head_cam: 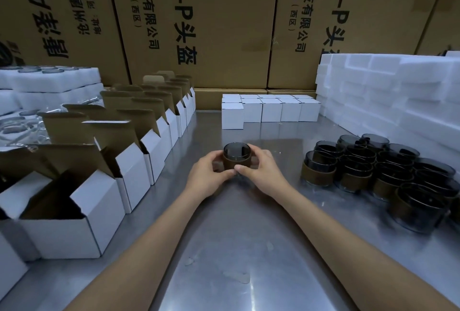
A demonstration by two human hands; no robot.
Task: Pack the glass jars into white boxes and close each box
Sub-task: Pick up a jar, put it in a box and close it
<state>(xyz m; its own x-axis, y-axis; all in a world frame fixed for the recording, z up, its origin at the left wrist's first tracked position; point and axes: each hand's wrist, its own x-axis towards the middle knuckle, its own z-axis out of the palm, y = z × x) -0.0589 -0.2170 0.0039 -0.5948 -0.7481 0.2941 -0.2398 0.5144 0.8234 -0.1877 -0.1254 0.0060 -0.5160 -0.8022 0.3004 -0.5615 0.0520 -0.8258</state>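
A dark glass jar (236,155) with a brown band stands upright on the steel table (231,248), in the middle. My left hand (207,175) grips it from the left and my right hand (260,172) grips it from the right, thumbs meeting at its front. A row of open white boxes (104,201) with raised brown flaps runs along the left. Several closed white boxes (271,109) stand in a block at the back. A cluster of several more jars (373,169) sits at the right.
White foam blocks (388,91) are stacked at the back right. Foam trays (49,81) holding glassware lie at the far left. Large brown cartons (211,24) form a wall behind the table.
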